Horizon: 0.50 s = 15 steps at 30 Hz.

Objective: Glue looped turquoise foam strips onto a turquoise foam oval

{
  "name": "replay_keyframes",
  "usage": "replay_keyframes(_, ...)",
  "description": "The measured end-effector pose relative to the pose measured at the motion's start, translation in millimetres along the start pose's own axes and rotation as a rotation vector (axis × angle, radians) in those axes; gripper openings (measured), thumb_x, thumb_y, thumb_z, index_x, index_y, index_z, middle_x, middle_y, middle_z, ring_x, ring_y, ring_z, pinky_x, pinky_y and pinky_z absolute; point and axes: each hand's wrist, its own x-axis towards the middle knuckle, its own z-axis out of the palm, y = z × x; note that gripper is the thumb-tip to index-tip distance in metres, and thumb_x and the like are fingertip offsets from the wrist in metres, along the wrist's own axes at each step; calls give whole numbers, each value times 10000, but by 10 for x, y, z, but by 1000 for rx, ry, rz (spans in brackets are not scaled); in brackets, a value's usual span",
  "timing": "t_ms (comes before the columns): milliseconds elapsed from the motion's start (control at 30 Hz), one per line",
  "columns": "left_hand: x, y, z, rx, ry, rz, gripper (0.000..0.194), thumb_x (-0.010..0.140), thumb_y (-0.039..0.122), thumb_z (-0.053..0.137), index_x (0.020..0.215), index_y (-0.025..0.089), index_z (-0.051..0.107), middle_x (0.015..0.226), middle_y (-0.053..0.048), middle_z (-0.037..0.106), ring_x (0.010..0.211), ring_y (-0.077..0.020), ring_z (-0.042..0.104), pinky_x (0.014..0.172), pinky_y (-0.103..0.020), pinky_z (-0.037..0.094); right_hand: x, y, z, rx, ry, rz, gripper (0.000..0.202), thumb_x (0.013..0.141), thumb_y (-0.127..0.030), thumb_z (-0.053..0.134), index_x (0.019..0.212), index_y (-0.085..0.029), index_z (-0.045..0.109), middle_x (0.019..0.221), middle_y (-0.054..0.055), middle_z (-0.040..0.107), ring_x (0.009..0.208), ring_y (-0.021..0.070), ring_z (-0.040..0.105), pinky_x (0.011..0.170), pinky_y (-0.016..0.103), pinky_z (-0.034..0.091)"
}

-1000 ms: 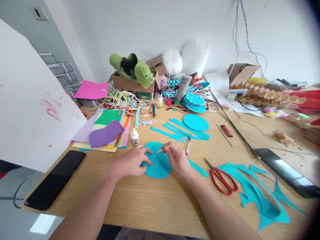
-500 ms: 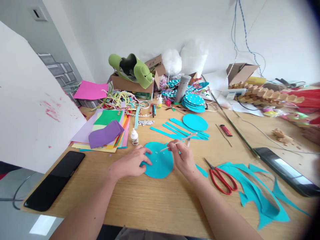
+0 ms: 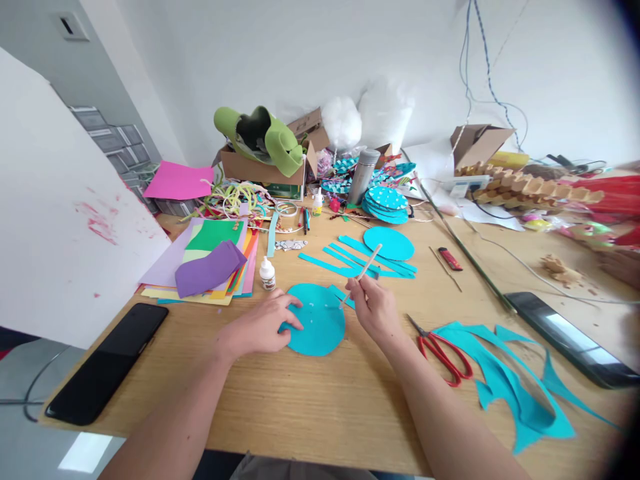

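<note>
A round blue sheet (image 3: pixel 320 330) with several small white marks lies flat on the table. My left hand (image 3: pixel 273 323) rests on its left edge, fingers spread. Over its right edge, my right hand (image 3: pixel 373 308) pinches a thin pale stick (image 3: pixel 369 261), whose lower tip is at the sheet near its right rim. A small white bottle (image 3: pixel 267 273) stands behind my left hand. Beyond the stick are blue strips (image 3: pixel 330 265) and a second blue disc (image 3: pixel 389 243). Red-handled scissors (image 3: pixel 445 353) lie to the right of my right forearm.
Blue scraps (image 3: pixel 525 393) and a black phone (image 3: pixel 570 337) lie at right; another phone (image 3: pixel 107 363) is at left. Coloured sheets (image 3: pixel 210 260) are stacked at left. A grey flask (image 3: pixel 363 177) and boxes stand at the back. Part of another person's hand (image 3: pixel 620 267) shows at far right.
My right hand has shifted slightly right, and the stick has tilted more upright, its tip moving from the sheet's middle toward its right rim. My left hand stays in place.
</note>
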Motion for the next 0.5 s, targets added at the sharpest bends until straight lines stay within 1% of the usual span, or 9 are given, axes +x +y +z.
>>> replay_keyframes(167, 0, -13, 12, 10, 5, 5, 312, 745, 96, 578, 934, 275, 750, 1252, -37, 569, 1191, -241, 474, 985, -385, 436, -4, -3, 10, -12, 18, -9, 361, 962, -374, 386, 655, -214, 490, 605, 23, 598, 565, 144, 567, 548, 252, 393)
replay_keyframes(300, 0, -12, 14, 11, 7, 1, 323, 740, 91, 577, 939, 279, 749, 1261, -35, 564, 1196, -239, 472, 999, -388, 426, -6, -5, 5, -9, 8, -6, 359, 959, -376, 399, 652, -213, 488, 604, 22, 595, 558, 144, 561, 532, 251, 382)
replay_keyframes(400, 3, -5, 9, 9, -4, -8, 319, 739, 92, 579, 936, 274, 752, 1257, -40, 567, 1200, -242, 472, 1001, -384, 425, -18, -27, 1, 44, 34, -4, 341, 967, -364, 391, 695, -206, 522, 647, 31, 617, 601, 148, 584, 569, 254, 413)
replay_keyframes(500, 8, -3, 6, 12, -6, -6, 315, 741, 93, 581, 931, 274, 754, 1248, -42, 573, 1202, -243, 470, 1010, -385, 417, -38, -53, 20, 100, 11, -21, 307, 969, -342, 396, 733, -205, 538, 696, 34, 636, 635, 149, 595, 598, 260, 436)
